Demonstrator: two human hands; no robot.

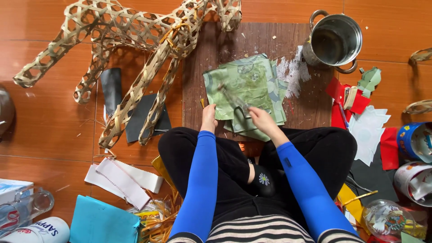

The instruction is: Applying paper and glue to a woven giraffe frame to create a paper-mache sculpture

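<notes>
At the far left a woven bamboo frame (pixel 135 40) lies bare, with no paper on it. Near the middle, the left hand (pixel 208 118) pinches the near edge of a stack of green patterned paper (pixel 245 90) resting on a dark wooden board (pixel 310 103). The right hand (pixel 260 118) is closed on scissors (pixel 234 100) whose blades lie over the top sheet; the cut looks barely begun. To the right stand a steel pot (pixel 335 40) and red and white paper cutouts (pixel 366 123), seemingly finished.
</notes>
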